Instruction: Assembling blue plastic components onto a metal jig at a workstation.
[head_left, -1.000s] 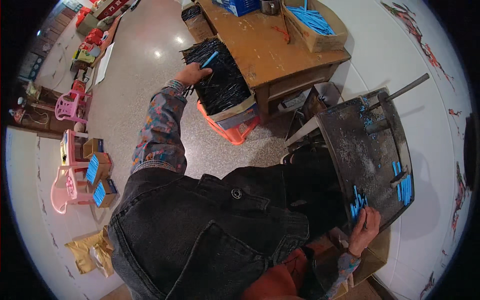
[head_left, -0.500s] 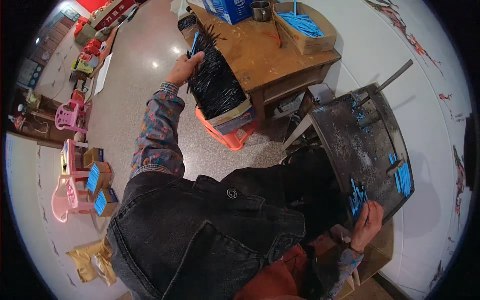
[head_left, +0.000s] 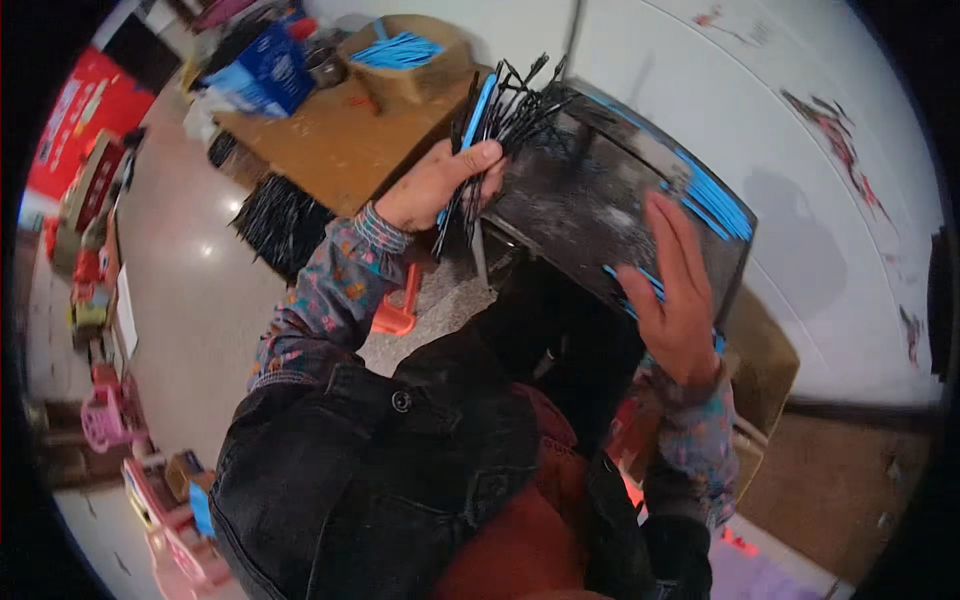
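My left hand [head_left: 440,185] is closed round a bundle of thin black strips [head_left: 515,110]. A blue strip [head_left: 480,112] stands along the bundle under my thumb. The bundle is over the left end of a dark, worn work board [head_left: 560,215]. Above the board's near right part is my right hand [head_left: 680,300], empty, its fingers stretched out and thumb apart. A few blue strips [head_left: 640,285] lie beside its thumb, partly hidden by it. More blue strips [head_left: 715,200] lie in a row along the board's far right, beyond the fingertips.
A wooden table [head_left: 310,150] at the back left carries a blue box [head_left: 265,75] and a cardboard box [head_left: 455,62] of blue strips. Left of my left forearm is a heap of black strips [head_left: 280,225], near an orange stool [head_left: 398,315]. A cardboard box [head_left: 768,350] stands below the board's right end.
My left hand has come from the box of black strips to the board with a bundle. My right hand has let go of the near blue strips and spread its fingers. The view has turned right.
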